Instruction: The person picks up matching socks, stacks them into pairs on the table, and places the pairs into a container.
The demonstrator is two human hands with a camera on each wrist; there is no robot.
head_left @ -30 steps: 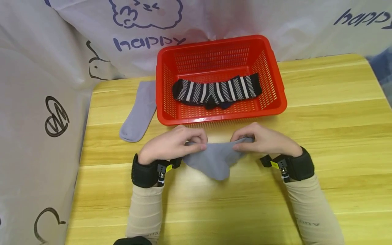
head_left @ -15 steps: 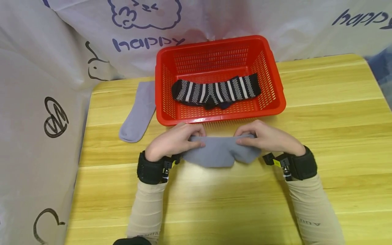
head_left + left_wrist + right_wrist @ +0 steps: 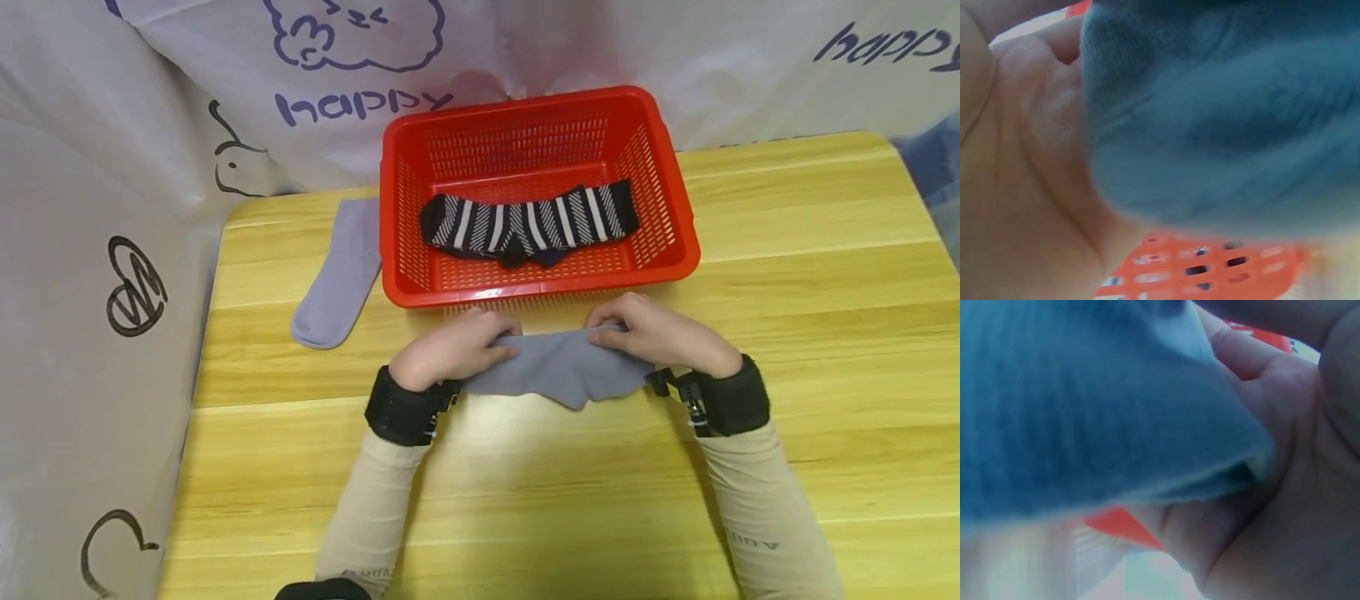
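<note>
A grey sock (image 3: pixel 558 367) is stretched sideways between both hands, just in front of the basket. The left hand (image 3: pixel 457 348) pinches its upper edge near the left end, thumb on the near side. Toward the other end, the right hand (image 3: pixel 660 337) pinches the same edge. In the left wrist view a rounded end of the sock (image 3: pixel 1210 137) lies against the palm. The right wrist view shows the sock's open cuff (image 3: pixel 1235 475) by the right palm. A second grey sock (image 3: pixel 337 279) lies flat at the left, its upper end beside the basket.
A red plastic basket (image 3: pixel 540 289) stands at the back of the wooden table (image 3: pixel 570 517). Inside it lie black-and-white striped socks (image 3: pixel 528 223), with something dark blue beneath. White sheets with drawings (image 3: pixel 187 100) hang behind and to the left.
The held sock has been pulled straighter and raised toward the basket, its hanging fold now spread sideways. The left hand has moved right; the right hand has shifted slightly up and right.
</note>
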